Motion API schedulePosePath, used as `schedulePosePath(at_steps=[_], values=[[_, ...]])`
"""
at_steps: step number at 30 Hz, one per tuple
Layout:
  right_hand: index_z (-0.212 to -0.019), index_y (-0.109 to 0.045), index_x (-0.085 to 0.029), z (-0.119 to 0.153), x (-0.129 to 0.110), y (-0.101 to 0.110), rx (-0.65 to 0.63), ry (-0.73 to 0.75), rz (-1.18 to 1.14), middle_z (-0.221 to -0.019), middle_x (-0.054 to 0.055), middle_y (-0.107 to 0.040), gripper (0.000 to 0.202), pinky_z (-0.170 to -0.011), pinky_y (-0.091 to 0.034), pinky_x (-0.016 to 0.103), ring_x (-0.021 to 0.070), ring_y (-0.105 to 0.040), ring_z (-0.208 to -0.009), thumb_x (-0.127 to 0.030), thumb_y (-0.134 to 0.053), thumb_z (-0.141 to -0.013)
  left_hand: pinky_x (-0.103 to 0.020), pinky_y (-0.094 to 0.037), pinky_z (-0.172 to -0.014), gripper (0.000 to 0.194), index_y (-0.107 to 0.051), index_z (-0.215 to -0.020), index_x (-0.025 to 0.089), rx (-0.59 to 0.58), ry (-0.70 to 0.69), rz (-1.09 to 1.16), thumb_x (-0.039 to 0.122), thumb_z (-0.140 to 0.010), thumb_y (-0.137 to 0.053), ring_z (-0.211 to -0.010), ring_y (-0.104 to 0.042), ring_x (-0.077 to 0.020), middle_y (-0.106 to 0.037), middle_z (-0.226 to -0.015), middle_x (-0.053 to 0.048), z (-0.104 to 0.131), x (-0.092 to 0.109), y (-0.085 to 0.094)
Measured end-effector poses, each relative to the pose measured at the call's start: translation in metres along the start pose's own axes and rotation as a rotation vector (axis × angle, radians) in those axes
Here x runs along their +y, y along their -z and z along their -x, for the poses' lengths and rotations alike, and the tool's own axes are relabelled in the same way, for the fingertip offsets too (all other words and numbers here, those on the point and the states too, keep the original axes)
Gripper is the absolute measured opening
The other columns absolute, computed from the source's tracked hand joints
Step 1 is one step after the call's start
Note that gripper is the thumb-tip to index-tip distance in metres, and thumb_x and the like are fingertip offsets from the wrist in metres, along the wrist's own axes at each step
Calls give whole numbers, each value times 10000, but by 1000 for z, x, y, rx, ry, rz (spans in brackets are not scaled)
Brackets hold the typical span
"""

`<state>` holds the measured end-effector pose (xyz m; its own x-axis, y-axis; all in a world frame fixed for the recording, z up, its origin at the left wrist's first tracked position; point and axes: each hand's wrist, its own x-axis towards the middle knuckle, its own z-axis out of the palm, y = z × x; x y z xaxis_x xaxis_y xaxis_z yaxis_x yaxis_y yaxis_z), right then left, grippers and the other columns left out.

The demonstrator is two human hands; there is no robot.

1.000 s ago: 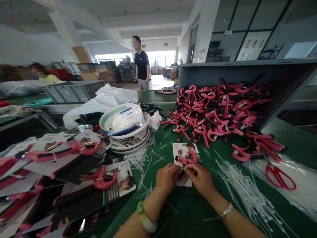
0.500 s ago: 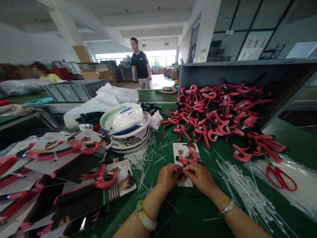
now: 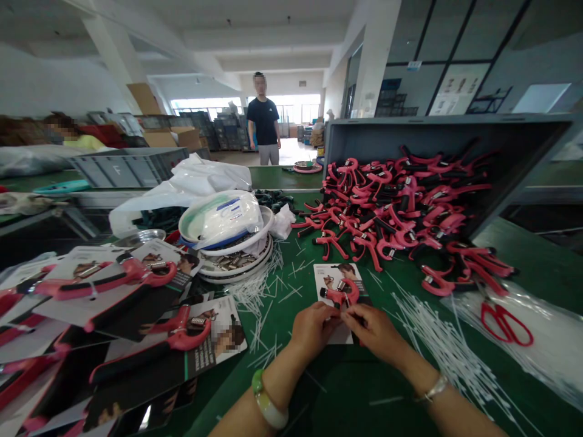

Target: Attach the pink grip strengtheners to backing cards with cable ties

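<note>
A pink plier-like tool [image 3: 346, 292] with a curved head and a coil spring lies on a printed backing card [image 3: 320, 274] in front of me. My left hand [image 3: 314, 331] is closed over its handle end, which is mostly hidden. From the other side my right hand [image 3: 372, 331] pinches at the same spot, close to my left fingertips. A small white bit, seemingly a cable tie [image 3: 342, 307], shows between the hands; its ends are hidden. Loose white cable ties [image 3: 449, 346] lie in a bundle right of my right hand.
A grey crate [image 3: 437, 124] on its side spills pink tools [image 3: 392, 206]. Carded tools [image 3: 182, 337] pile up at left. Stacked bowls [image 3: 232, 233] stand beyond my left hand. Red-handled scissors [image 3: 505, 325] rest on a plastic bag [image 3: 546, 334]. One person [image 3: 263, 124] stands behind the bench.
The view has shifted slightly. My hands stay at the tool's handle end, the right fingers a little more apart from the left. The standing person has turned to face this way.
</note>
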<state>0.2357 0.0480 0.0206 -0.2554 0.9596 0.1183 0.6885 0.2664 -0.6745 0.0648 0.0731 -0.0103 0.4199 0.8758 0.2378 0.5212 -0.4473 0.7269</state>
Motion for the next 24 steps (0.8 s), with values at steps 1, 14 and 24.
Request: schedulePosePath(at_steps=[1, 14, 24], values=[[-733, -590, -190, 0, -1, -1, 16, 14, 29, -709, 20, -618, 299, -628, -422, 252, 153, -578, -687, -358, -401, -894, -204, -433, -672, 152, -699, -896, 234, -9, -8, -16, 218, -833, -562, -787, -609, -135, -669, -846, -8, 0, 1, 0], [-757, -546, -203, 38, 28, -4, 453, -166, 45, -686, 37, -631, 288, -601, -449, 280, 173, -599, -630, -399, -382, -889, -199, -420, -626, 132, -662, -893, 275, -92, 75, -158, 321, -825, -558, -699, -583, -95, -623, -1020, 29, 3, 8, 19], [-803, -580, -189, -3, -9, -3, -75, -49, 398, -826, 58, -677, 258, -631, -405, 261, 175, -634, -752, -266, -358, -910, -222, -431, -653, 162, -649, -927, 283, -50, 87, -176, 313, -782, -584, -731, -594, -118, -634, -1025, 27, 12, 16, 4]])
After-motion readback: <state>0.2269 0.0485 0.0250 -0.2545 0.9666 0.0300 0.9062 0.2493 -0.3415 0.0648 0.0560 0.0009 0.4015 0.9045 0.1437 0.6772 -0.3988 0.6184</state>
